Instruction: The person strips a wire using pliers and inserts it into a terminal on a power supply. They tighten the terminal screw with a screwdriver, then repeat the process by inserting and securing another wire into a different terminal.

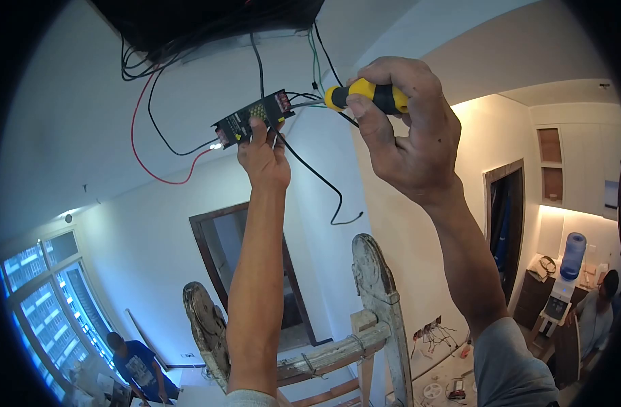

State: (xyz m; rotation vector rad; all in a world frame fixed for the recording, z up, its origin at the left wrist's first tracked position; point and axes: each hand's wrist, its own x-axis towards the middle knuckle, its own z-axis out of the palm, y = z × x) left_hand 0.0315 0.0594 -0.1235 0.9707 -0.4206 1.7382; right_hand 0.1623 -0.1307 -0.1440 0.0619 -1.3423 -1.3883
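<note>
My left hand (266,157) is closed around a slim black power supply (241,122) with a perforated yellow-marked casing, held up below the ceiling opening. Red and black wires (149,139) run into its left end. Dark and green wires meet the terminals at its right end. In my right hand (419,136) is a yellow and black screwdriver (370,96), its shaft pointing left at the right-end terminal block (283,102). Whether the tip sits in a screw is too small to tell. A loose black cable (317,175) hangs down beside my left hand.
A worn wooden ladder (334,357) stands right below my arms. Overhead is a dark ceiling opening (209,24) with hanging cables. One person (139,366) bends at lower left; another (595,312) is at far right near a water dispenser (560,298). Wires (434,336) stick out of the wall.
</note>
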